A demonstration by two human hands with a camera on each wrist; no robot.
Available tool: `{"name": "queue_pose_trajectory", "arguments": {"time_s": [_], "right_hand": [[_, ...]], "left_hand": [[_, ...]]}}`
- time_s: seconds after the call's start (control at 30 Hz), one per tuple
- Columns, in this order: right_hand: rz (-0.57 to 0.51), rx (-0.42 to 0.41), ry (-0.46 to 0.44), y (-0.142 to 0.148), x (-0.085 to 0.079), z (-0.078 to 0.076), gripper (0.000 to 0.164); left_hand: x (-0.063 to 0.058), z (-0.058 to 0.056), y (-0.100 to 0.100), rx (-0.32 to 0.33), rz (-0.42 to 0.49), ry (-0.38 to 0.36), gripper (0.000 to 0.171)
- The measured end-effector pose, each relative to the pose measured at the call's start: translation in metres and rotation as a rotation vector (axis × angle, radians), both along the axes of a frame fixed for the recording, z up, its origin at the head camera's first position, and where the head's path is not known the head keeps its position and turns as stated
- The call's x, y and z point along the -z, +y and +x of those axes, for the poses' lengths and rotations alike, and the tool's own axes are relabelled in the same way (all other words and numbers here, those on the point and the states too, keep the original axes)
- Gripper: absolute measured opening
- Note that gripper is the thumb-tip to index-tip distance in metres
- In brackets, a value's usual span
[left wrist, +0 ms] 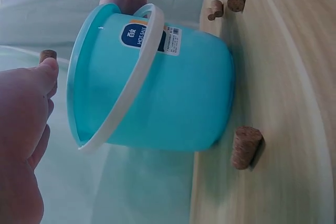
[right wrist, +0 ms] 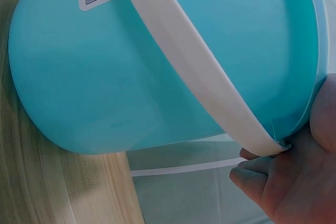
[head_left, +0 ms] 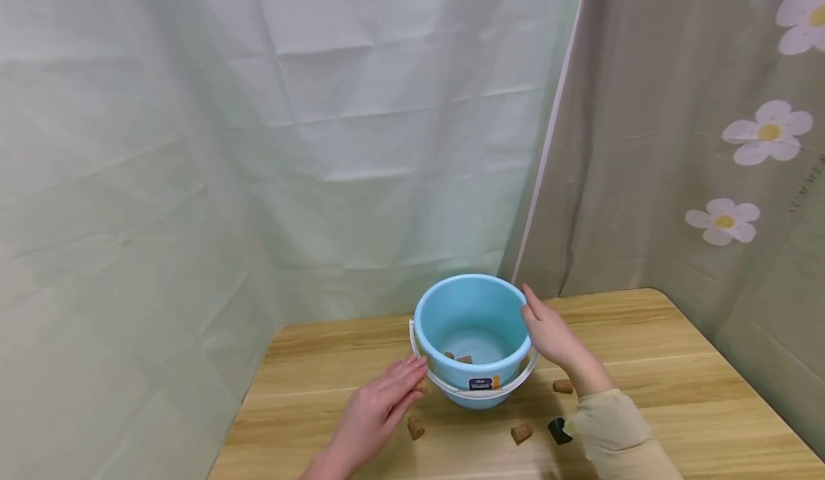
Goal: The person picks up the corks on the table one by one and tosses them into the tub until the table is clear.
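Observation:
A light blue bucket (head_left: 473, 376) with a white handle (left wrist: 128, 85) stands on the wooden table. Small brown corks (head_left: 465, 359) lie inside at its bottom. My left hand (head_left: 380, 402) is at the bucket's near left side. In the left wrist view it pinches a cork (left wrist: 48, 54) by thumb and fingers, level with the rim and apart from it. My right hand (head_left: 553, 335) grips the bucket's right rim, thumb and fingers either side of the wall near the handle's joint (right wrist: 283, 145). A loose cork (left wrist: 247, 148) rests on the table near the bucket's base.
More corks lie on the table: one cork (head_left: 521, 433) in front of the bucket, another cork (head_left: 563, 386) to its right. A small black piece (head_left: 559, 431) shows beside the right sleeve (head_left: 615, 430). Pale curtains (head_left: 387, 143) hang behind the wooden table (head_left: 322, 365).

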State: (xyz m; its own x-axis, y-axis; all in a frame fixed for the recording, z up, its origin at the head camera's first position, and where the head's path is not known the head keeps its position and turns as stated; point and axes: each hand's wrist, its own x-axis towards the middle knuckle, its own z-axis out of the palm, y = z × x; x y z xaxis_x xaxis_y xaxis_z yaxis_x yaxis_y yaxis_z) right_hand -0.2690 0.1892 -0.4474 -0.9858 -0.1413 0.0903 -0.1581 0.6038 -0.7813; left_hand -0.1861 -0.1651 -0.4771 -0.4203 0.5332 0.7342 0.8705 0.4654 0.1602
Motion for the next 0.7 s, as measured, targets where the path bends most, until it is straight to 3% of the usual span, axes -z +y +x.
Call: {"name": "queue_pose_trajectory", "arguments": {"time_s": [0.53,0.7], "right_hand": [[0.005,0.001,-0.004,0.001,0.002,-0.001,0.063],[0.005,0.005,-0.007,0.001,0.002,-0.001,0.063]], "left_hand": [[-0.011,-0.015,0.028,0.031,0.059,0.063,0.037],[-0.015,-0.02,0.037,0.026,0.078,0.049,0.037]]}}
